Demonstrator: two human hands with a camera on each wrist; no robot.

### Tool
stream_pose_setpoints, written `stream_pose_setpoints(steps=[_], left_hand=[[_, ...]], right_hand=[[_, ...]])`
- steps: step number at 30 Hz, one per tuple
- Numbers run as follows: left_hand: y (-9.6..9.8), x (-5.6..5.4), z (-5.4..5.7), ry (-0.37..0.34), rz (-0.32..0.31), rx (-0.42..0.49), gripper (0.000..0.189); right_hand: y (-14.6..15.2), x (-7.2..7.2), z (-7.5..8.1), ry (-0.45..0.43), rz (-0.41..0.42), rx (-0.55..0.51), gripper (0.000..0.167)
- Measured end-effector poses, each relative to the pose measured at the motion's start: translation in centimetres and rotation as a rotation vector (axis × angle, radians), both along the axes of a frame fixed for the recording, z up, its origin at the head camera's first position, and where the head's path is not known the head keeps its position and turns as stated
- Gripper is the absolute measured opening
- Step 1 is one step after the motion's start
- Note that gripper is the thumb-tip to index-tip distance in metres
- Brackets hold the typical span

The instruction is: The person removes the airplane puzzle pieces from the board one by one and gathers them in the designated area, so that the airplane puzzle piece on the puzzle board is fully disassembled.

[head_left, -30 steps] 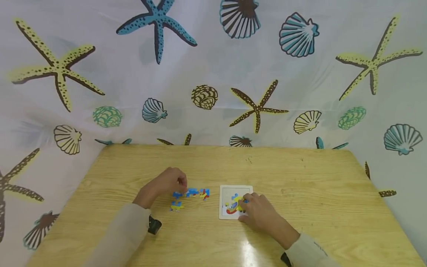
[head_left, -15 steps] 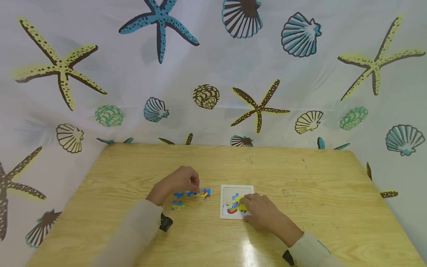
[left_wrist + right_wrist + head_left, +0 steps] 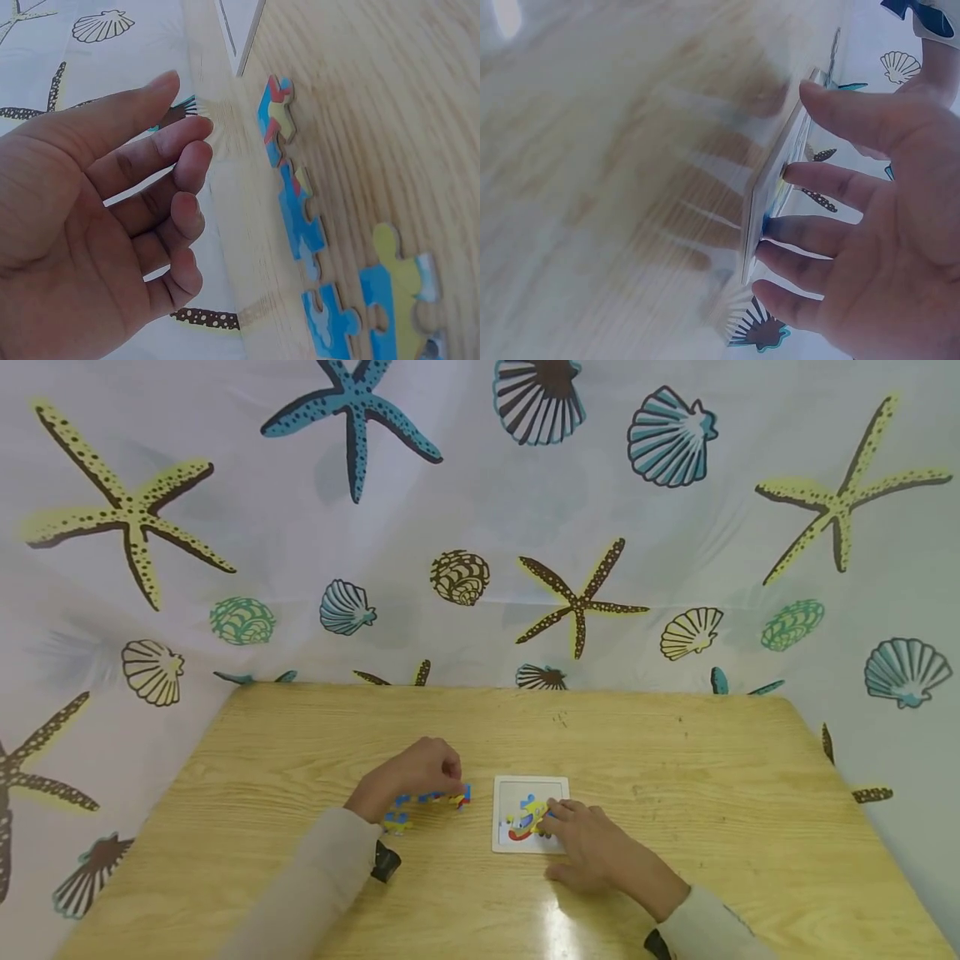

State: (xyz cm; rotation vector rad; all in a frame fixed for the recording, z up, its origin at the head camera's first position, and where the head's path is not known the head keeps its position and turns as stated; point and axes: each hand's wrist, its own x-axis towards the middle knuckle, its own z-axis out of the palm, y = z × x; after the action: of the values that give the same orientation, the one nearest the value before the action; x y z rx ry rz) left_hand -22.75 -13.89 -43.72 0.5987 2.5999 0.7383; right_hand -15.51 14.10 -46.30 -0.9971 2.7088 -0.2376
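My left hand [image 3: 416, 770] hovers over the right end of a short row of jigsaw pieces. In the left wrist view its fingers are loosely bent and nothing is between them. Closest to it lies a blue piece with red and yellow [image 3: 279, 111]; a mostly blue piece [image 3: 300, 217], a blue one [image 3: 328, 319] and a yellow-and-blue one [image 3: 401, 296] lie beyond. My right hand [image 3: 600, 850] rests its fingertips on the right side of a white-framed puzzle tray [image 3: 496, 814], covering part of it. Inside the tray, a yellow-and-red vehicle picture [image 3: 521, 829] is partly assembled.
The pieces and tray lie on a wooden table [image 3: 712, 777]. A white cloth with starfish and shell prints [image 3: 480, 485] hangs behind the table and along both sides. Dark straps [image 3: 386, 862] show at the sleeve cuffs.
My left hand has moved right along the row, from the left pieces to the red-and-blue one. My right fingers have straightened a little on the tray, and its thumb sits lower, off the frame.
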Motion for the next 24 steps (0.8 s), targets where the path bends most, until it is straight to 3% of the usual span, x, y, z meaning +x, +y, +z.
stream_pose_setpoints(steps=[11, 19, 24], left_hand=[[2.1, 0.0, -0.9, -0.029, 0.006, -0.031, 0.019], [4.4, -0.3, -1.3, 0.020, -0.045, -0.050, 0.016], [6.1, -0.3, -1.6, 0.039, -0.041, -0.050, 0.009]], right_hand=[[0.2, 0.0, 0.1, 0.002, 0.013, 0.010, 0.058], [0.7, 0.0, -0.1, -0.004, 0.001, -0.026, 0.060], [0.7, 0.1, 0.0, 0.014, 0.015, -0.025, 0.059]])
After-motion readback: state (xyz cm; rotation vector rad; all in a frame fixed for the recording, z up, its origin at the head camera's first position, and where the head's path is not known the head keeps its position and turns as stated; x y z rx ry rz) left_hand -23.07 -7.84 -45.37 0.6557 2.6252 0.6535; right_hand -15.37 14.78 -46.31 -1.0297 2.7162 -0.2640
